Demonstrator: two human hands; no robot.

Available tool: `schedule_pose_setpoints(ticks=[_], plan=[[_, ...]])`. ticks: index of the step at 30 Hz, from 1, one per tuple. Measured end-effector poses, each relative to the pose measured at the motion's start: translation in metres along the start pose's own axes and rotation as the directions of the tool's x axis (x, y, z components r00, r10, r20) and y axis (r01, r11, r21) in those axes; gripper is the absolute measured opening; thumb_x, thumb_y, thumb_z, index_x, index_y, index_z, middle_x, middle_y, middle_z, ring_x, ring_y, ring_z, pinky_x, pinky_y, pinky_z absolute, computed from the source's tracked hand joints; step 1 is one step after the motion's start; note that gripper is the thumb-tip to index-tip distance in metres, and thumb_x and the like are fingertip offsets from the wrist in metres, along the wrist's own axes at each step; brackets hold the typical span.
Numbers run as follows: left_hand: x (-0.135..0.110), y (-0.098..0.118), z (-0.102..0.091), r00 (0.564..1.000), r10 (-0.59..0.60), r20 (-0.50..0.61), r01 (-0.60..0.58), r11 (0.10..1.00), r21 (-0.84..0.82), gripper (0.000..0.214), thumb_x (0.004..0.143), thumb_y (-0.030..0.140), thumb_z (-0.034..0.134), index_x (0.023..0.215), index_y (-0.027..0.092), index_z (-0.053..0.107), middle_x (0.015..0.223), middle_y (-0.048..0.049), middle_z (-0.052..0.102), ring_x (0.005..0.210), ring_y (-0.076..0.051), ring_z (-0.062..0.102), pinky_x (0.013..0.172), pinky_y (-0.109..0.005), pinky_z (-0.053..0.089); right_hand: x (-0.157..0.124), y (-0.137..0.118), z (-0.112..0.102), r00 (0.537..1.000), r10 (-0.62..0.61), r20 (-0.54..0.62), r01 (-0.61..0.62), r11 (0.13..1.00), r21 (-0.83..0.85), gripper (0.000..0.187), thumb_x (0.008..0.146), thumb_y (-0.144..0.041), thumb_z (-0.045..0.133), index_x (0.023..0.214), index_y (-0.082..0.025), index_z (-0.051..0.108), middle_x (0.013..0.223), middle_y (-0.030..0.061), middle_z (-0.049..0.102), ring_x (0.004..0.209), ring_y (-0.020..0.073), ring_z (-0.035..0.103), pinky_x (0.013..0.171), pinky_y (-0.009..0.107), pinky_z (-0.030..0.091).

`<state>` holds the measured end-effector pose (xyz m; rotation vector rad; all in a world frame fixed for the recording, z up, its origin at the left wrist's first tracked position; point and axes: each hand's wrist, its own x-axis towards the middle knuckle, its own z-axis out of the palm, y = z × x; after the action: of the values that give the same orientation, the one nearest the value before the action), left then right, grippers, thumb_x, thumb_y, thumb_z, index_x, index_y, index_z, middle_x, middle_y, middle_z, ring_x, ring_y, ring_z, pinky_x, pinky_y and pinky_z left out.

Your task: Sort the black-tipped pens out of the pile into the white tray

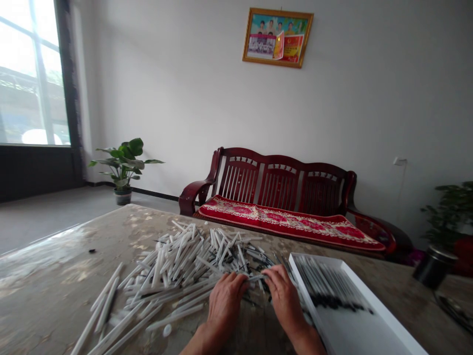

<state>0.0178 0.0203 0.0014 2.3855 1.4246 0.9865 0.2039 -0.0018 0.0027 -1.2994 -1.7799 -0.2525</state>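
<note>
My left hand [228, 296] and my right hand [281, 291] are close together at the near edge of a heap. Between their fingertips spans a slim pale pen barrel [255, 278], pinched at both ends. Its ends are hidden by the fingers. Behind and left of my left hand spreads the heap of whitish pen barrels [185, 256], with thin dark pieces mixed in. Right of my right hand, a white open box [384, 320] holds a row of pens [328, 281] with black ends towards me.
The patterned table [55, 301] carries several loose barrels at front left and a small black piece [92, 251]. A black canister [434, 266] stands at the right. Beyond the table are a wooden bench [281, 182] and a potted plant [123, 196].
</note>
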Motion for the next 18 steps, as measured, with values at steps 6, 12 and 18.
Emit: schedule_pose_setpoints(ticks=[6,12,18], plan=[[0.0007,-0.0009,-0.001,1.0,0.006,0.002,-0.006,1.0,0.016,0.017,0.092,0.028,0.053,0.09,0.028,0.069,0.083,-0.0011,0.069,0.085,-0.02,0.061,0.073,-0.028,0.039,-0.0004,0.001,-0.0007,1.0,0.025,0.0,-0.025,1.0,0.013,0.022,0.094,-0.017,0.045,0.1,-0.023,0.065,0.095,0.0057,0.061,0.086,0.0178,0.065,0.076,0.027,0.053],[-0.0004,-0.0004,0.0004,0.999,0.034,0.015,-0.034,0.999,0.035,0.016,0.092,0.028,0.054,0.094,0.028,0.069,0.086,0.0001,0.071,0.085,-0.021,0.06,0.073,-0.029,0.038,-0.0018,-0.0023,-0.001,0.995,-0.02,0.101,0.017,0.999,0.027,0.028,0.091,-0.011,0.044,0.102,-0.025,0.065,0.095,0.0046,0.061,0.088,0.0172,0.064,0.079,0.027,0.052],[-0.0005,-0.0036,0.0008,0.994,0.108,-0.022,-0.105,0.989,0.103,0.011,0.089,0.025,0.059,0.087,0.027,0.069,0.078,-0.0003,0.069,0.077,-0.021,0.058,0.067,-0.031,0.034,0.0012,-0.0087,-0.0055,0.97,0.066,0.235,-0.077,0.996,0.037,0.03,0.085,-0.006,0.046,0.099,-0.024,0.066,0.095,0.004,0.062,0.09,0.0175,0.063,0.082,0.027,0.048]])
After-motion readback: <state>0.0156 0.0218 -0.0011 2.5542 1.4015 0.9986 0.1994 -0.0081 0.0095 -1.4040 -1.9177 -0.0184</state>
